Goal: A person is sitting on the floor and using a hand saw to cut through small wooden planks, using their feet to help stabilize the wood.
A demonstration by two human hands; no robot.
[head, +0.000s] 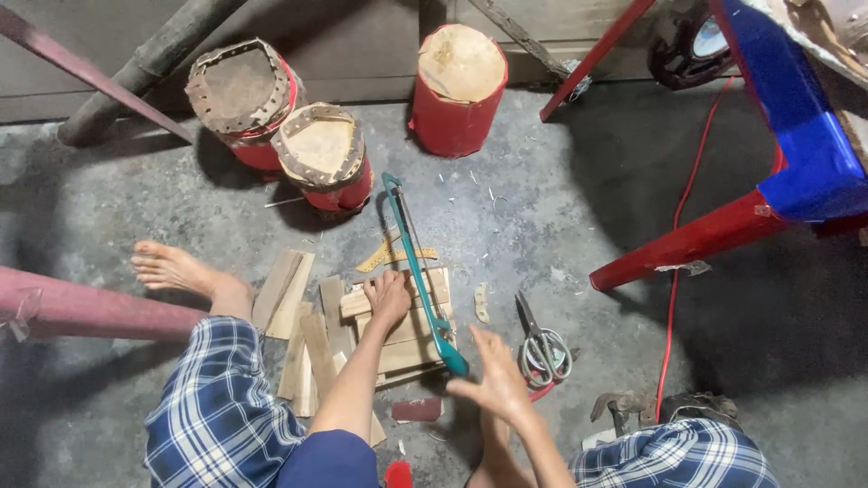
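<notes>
Sawing flat pale wooden slats [398,330] on the grey concrete floor [561,226].
I am watching the left hand [389,296] pressing flat on the slats; the right hand [493,380] is sitting open-fingered beside the teal-framed hacksaw [418,271] handle, steel scissors [541,348] lying nearby.

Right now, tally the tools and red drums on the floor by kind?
Red cylindrical drums with pale tops: 3
Teal-framed hacksaw, handle at the right hand: 1
Grey metal scissors: 1
Hammer head: 1
Total: 6
The left hand presses the stacked pale wooden slats, too overlapped to count.
</notes>
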